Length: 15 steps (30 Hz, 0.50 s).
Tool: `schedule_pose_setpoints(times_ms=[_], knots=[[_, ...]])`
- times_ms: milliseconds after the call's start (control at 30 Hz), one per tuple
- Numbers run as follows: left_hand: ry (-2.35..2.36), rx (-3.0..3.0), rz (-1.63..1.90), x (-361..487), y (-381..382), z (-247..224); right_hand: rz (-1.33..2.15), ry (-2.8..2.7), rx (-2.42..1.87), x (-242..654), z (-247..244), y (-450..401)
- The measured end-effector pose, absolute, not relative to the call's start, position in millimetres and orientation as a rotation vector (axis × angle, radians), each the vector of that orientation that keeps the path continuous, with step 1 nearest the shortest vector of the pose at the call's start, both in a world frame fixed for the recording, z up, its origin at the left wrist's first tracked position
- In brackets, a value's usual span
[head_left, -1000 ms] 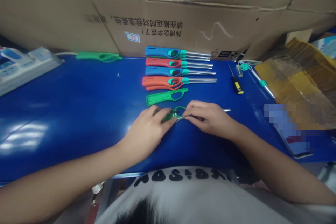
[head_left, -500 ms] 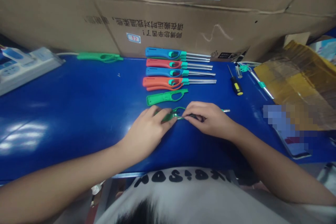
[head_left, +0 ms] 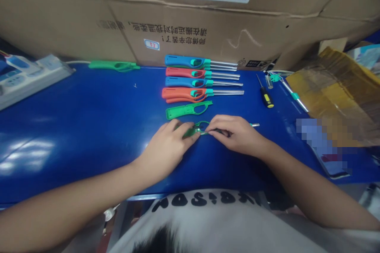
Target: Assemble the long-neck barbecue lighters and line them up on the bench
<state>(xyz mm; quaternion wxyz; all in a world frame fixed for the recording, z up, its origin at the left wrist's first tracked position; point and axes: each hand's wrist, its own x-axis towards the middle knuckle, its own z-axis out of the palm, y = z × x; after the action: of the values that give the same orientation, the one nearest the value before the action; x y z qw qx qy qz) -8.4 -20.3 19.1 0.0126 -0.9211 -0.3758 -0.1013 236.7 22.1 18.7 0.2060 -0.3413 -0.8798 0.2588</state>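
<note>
My left hand (head_left: pixel 170 142) is closed on the handle end of a green lighter half (head_left: pixel 203 123), which lies low over the blue table. My right hand (head_left: pixel 234 132) pinches at the same piece's middle, with a thin dark part under its fingers. A metal tube tip (head_left: pixel 254 125) sticks out to the right beyond that hand. Just behind my hands lies an open green shell half (head_left: pixel 188 110). Farther back, several lighters are lined up, among them an orange one (head_left: pixel 184 94), a red one (head_left: pixel 182 72) and a blue one (head_left: pixel 184 60).
A cardboard box (head_left: pixel 89 27) walls off the back. At the left are a power strip (head_left: pixel 35 75) and a green shell (head_left: pixel 111 66). On the right lie a screwdriver (head_left: pixel 267 98), a loose tube assembly (head_left: pixel 293 95), taped cardboard (head_left: pixel 335 91) and a blurred phone (head_left: pixel 326 158).
</note>
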Motion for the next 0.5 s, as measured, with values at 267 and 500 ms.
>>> schedule_pose_setpoints(times_ms=[267,500], knots=[[-1.176,-2.867,-0.309,-8.4,-19.9,18.3,0.589,-2.512,-0.936,237.9,15.2,19.4],[-1.181,-2.874,-0.302,-7.8,-20.2,18.5,0.579,-2.529,-0.936,238.9,16.9,19.5]])
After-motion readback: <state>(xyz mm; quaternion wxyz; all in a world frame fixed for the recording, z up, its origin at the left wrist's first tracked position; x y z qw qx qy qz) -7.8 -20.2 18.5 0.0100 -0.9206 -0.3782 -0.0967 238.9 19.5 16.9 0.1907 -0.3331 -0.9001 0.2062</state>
